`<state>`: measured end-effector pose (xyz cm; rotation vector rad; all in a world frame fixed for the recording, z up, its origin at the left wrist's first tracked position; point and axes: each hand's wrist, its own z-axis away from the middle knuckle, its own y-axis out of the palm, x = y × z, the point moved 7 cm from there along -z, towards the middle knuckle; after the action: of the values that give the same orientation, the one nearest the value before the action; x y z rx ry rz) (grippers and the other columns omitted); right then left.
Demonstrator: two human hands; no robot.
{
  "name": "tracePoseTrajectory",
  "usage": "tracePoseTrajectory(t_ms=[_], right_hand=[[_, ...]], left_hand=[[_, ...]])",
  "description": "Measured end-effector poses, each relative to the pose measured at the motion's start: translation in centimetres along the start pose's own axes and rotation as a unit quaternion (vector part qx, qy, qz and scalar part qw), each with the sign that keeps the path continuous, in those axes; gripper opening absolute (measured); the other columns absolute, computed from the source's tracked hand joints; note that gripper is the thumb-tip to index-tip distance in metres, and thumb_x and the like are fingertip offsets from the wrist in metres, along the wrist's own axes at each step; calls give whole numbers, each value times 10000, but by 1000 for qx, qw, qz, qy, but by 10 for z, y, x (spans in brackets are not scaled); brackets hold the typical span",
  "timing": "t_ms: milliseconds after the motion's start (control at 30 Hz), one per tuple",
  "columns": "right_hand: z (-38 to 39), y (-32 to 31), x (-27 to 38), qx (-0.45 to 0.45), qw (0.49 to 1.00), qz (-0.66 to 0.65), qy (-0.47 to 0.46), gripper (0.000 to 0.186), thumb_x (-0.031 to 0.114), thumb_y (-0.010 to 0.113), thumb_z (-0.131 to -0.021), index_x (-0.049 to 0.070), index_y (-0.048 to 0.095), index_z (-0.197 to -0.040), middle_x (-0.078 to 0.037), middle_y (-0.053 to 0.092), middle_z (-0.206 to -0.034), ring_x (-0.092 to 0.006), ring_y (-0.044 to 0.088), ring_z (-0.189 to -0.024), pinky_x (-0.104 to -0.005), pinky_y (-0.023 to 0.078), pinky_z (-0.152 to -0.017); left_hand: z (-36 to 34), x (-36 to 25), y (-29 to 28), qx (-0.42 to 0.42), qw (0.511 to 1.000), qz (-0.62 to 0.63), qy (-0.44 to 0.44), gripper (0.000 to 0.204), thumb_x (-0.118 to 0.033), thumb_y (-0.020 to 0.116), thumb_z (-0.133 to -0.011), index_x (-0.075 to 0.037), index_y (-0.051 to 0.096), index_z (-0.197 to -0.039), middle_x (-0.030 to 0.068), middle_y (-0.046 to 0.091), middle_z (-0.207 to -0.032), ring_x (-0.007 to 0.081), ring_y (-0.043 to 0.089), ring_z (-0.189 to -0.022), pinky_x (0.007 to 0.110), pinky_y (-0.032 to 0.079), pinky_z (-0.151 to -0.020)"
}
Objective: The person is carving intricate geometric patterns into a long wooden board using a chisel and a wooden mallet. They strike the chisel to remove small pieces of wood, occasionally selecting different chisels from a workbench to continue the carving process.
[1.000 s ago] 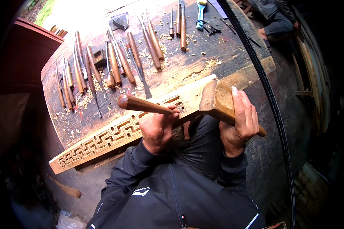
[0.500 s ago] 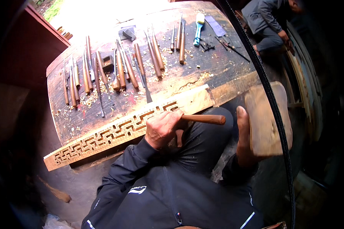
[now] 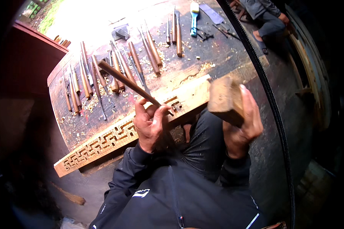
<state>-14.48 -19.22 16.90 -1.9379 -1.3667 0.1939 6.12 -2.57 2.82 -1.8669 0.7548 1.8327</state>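
At the far left, a straw broom [image 3: 74, 197] lies on the floor. A long wooden board [image 3: 114, 134], pierced with an angular fretwork pattern, slants along the near edge of the dark, shaving-strewn worktop [image 3: 227, 61], its plain end to the right. Beyond it lies a spread of wooden-handled tools [image 3: 136, 59]. Over the board, the left hand's [image 3: 151, 128] grip is narrow, holding the low part of a slim tool [image 3: 132, 84] whose handle leans up and left; whether its tip touches the wood cannot be told. Farther right lies a blue-handled brush [image 3: 193, 23]. Beside the board's plain end, the right hand's [image 3: 246, 124] grip holds a blocky wooden mallet [image 3: 224, 100], slightly blurred. At upper right, another person [image 3: 269, 23] sits.
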Motion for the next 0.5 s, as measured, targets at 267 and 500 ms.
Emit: tracePoseTrajectory(t_ms=[267, 500], right_hand=[[21, 21, -12, 1, 999, 39, -33, 510, 288, 824, -1037, -19, 721, -1431, -192, 819, -1293, -413, 810, -1128, -476, 637, -968], [21, 26, -12, 14, 997, 75, -26, 530, 352, 816, -1043, -9, 731, -1422, -188, 825, -1289, -394, 814, -1129, -467, 641, -961]], left_hand=[[-11, -6, 6, 74, 995, 47, 38, 372, 124, 645, -1098, 41, 570, -1452, 176, 808, -1157, 196, 780, -1081, 337, 637, -951], [-9, -4, 8, 96, 995, 22, 29, 354, 150, 635, -1070, 58, 606, -1411, 171, 810, -1125, 188, 780, -1016, 324, 645, -889]])
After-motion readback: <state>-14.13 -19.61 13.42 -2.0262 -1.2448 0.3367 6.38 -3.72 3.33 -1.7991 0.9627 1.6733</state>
